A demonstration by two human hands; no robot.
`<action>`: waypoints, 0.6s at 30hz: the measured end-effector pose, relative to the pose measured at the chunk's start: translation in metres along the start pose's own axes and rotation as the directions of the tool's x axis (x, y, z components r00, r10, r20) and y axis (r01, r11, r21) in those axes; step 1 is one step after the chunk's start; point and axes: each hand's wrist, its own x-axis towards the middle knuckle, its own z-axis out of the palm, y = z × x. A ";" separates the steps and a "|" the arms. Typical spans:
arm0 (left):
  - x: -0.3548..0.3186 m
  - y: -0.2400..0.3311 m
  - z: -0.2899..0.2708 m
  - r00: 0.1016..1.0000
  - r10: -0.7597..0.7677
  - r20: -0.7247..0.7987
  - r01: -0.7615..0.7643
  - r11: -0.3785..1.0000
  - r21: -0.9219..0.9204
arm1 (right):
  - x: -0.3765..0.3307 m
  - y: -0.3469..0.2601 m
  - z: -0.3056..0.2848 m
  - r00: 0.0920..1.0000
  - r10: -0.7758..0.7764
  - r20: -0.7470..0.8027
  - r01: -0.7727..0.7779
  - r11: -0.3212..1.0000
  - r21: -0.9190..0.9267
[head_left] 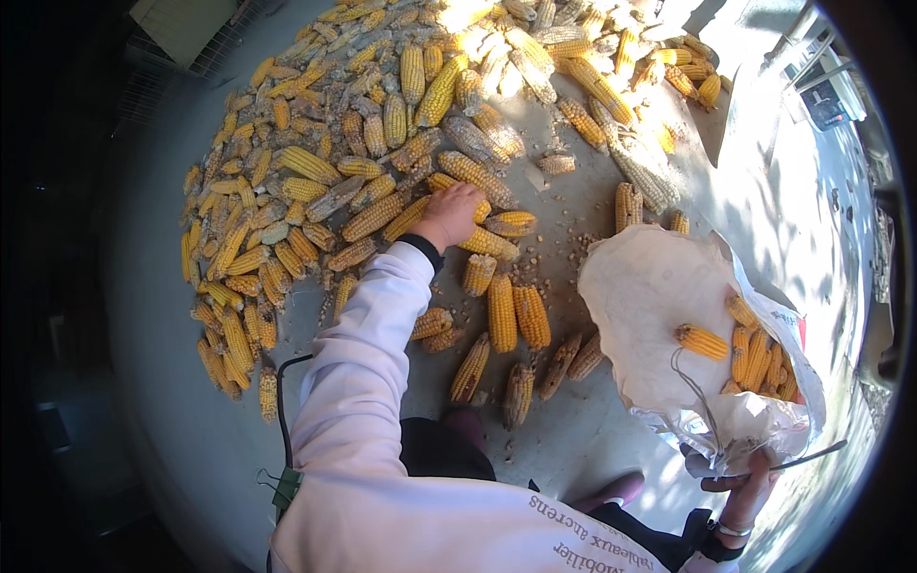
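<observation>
The left hand (449, 215) is stretched out over the heap of cobs (382, 124) on the floor (573, 191). Its fingers are curled down around one yellow cob (457, 184) at the near edge of the heap, and they grasp it; the cob lies flat among its neighbours, with both ends showing beside the hand. The arm is in a pale pink sleeve (373, 353) with a dark cuff at the wrist.

The right hand (750, 492) is low at the right side of the picture. Its fingers are clenched on the rim of a white sack (650, 296) and hold the mouth of it open. A thin string or wire passes near this hand. Inside the sack lie several cobs (755, 353), yellow and orange, mostly in the lower right part of it.

Between the heap and the sack some loose cobs (516, 320) lie apart on the grey floor, some with full grains, some darker and partly bare. Small loose grains are scattered near them.

The heap is wide and goes from the left side to the top of the picture, where the sun falls strongly on it. Below, between the arms, a dark shoe (463, 420) is seen, and a pinkish one (616, 492) is near the right hand.
</observation>
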 end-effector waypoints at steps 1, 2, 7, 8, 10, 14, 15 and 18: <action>0.005 0.004 0.004 0.994 0.068 0.086 -0.070 0.997 0.028 | 0.000 0.003 -0.001 1.000 0.001 -0.016 -0.001 1.000 0.001; 0.010 0.009 0.007 0.996 0.018 0.082 -0.027 0.994 0.109 | 0.000 0.005 -0.003 1.000 0.000 -0.028 0.000 1.000 -0.001; 0.021 0.018 0.014 0.989 0.044 0.143 -0.096 0.922 0.376 | 0.004 0.010 -0.009 0.999 -0.041 -0.014 0.042 0.999 0.023; 0.021 0.018 0.015 0.991 0.046 0.122 -0.098 0.882 0.462 | 0.004 0.010 -0.008 0.997 -0.069 -0.034 0.070 0.997 0.015; 0.017 0.015 0.014 0.986 0.041 0.165 -0.105 0.908 0.405 | 0.005 0.009 -0.008 0.998 -0.054 -0.014 0.054 0.998 0.007; 0.007 0.008 -0.003 0.998 0.062 0.023 -0.066 0.938 0.341 | 0.008 0.009 -0.009 0.999 -0.027 0.031 0.026 0.999 0.026; 0.005 0.008 -0.011 0.999 -0.025 -0.035 0.034 0.959 0.280 | 0.009 0.010 -0.009 0.999 -0.040 0.005 0.040 0.999 0.033; 0.004 0.020 -0.037 0.961 -0.225 -0.163 0.189 0.959 -0.213 | 0.010 0.010 -0.007 0.999 -0.037 0.026 0.036 0.999 0.029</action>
